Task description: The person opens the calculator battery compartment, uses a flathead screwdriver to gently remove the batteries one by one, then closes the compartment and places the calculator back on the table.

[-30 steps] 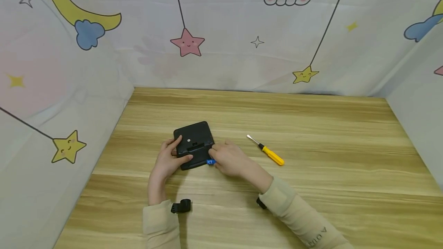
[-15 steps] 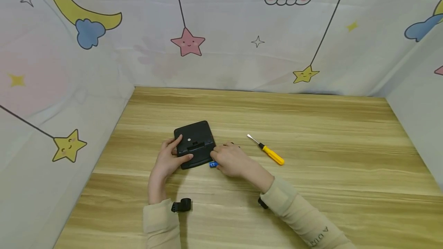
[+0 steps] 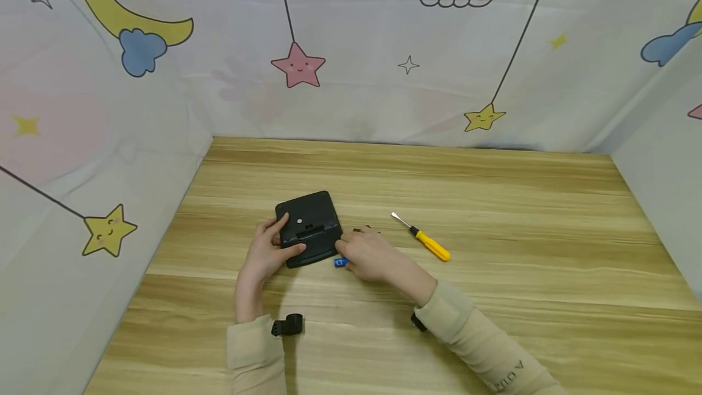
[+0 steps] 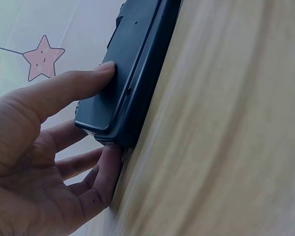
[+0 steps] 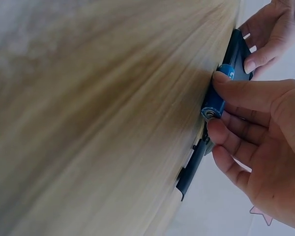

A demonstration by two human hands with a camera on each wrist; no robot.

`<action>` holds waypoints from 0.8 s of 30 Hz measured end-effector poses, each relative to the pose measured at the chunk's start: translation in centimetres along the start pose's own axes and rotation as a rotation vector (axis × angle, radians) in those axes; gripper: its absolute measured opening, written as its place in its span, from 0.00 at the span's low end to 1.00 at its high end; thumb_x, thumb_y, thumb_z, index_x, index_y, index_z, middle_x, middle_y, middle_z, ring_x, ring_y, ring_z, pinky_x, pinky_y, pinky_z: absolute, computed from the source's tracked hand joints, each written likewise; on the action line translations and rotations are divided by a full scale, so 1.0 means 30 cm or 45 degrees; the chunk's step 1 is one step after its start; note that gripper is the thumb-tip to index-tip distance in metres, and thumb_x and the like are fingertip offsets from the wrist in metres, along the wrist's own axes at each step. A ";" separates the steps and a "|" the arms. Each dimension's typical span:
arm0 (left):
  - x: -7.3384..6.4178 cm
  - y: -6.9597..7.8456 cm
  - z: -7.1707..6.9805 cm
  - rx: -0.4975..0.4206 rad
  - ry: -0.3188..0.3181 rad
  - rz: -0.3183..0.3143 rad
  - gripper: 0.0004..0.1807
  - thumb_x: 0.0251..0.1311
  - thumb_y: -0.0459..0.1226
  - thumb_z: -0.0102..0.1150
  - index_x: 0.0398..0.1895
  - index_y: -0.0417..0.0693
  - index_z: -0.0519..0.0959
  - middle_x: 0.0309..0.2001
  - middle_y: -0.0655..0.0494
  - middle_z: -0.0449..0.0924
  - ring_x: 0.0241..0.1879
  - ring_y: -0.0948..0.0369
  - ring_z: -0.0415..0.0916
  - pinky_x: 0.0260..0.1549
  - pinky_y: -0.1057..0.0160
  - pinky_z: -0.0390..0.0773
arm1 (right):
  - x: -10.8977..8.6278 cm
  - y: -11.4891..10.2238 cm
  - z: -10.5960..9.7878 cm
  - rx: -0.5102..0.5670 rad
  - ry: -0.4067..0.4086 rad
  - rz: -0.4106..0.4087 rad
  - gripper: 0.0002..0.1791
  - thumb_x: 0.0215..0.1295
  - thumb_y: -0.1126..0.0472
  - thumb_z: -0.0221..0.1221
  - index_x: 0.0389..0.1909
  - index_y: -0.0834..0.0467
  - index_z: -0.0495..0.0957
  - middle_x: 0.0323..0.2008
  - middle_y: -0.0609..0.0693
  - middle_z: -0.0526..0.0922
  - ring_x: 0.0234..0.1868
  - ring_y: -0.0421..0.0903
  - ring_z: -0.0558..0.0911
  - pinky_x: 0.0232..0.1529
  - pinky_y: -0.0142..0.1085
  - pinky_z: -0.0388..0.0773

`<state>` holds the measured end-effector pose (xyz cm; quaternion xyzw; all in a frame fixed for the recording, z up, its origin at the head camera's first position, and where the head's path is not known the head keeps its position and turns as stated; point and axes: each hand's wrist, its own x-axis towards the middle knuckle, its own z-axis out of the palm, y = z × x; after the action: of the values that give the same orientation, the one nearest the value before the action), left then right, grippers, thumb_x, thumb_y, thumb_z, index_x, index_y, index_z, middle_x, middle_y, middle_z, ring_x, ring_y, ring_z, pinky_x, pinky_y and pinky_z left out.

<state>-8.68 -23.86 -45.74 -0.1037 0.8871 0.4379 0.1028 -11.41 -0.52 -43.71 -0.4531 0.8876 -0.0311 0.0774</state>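
Note:
A flat black device (image 3: 312, 209) lies back side up on the table, with a long slot across its middle and a small silver dot. My left hand (image 3: 264, 259) holds its left side; in the left wrist view the thumb presses on its face while the fingers sit at its edge. Just off the device's right edge, my right hand (image 3: 368, 253) pinches a blue battery (image 5: 215, 104) between thumb and fingers. The battery's spring-side end faces the right wrist camera. Behind the right hand lies a small black cover (image 5: 191, 169), mostly hidden in the head view.
A screwdriver (image 3: 430, 245) with a yellow handle lies to the right of my right hand, its tip pointing to the back left. The wooden table (image 3: 493, 200) meets a printed cloth backdrop (image 3: 362, 96) at the back and sides.
My right hand has drawn slightly right, away from the device, with the battery in its fingers. More of the black cover shows behind it. The left hand stays put.

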 end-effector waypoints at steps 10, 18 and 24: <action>0.001 0.000 0.001 0.006 0.001 0.004 0.46 0.56 0.42 0.67 0.75 0.52 0.53 0.75 0.39 0.45 0.58 0.44 0.66 0.53 0.49 0.71 | -0.013 0.001 0.002 -0.002 -0.016 0.018 0.09 0.62 0.54 0.63 0.39 0.53 0.78 0.35 0.44 0.81 0.36 0.41 0.78 0.43 0.39 0.73; 0.000 0.002 -0.001 0.001 0.004 0.006 0.46 0.55 0.42 0.67 0.75 0.52 0.54 0.75 0.40 0.45 0.58 0.44 0.67 0.53 0.49 0.71 | -0.014 0.002 0.003 0.005 -0.031 0.032 0.09 0.62 0.54 0.63 0.39 0.52 0.78 0.33 0.43 0.79 0.33 0.39 0.74 0.37 0.35 0.68; -0.001 0.002 -0.002 0.006 0.004 0.009 0.46 0.55 0.42 0.67 0.75 0.52 0.54 0.75 0.40 0.45 0.58 0.44 0.67 0.53 0.49 0.71 | -0.018 0.004 0.005 0.003 -0.013 0.030 0.10 0.62 0.53 0.63 0.39 0.52 0.78 0.32 0.43 0.78 0.32 0.39 0.74 0.35 0.34 0.65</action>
<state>-8.68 -23.87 -45.66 -0.1010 0.8887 0.4360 0.1000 -11.17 -0.02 -43.83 -0.4428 0.8923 -0.0291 0.0828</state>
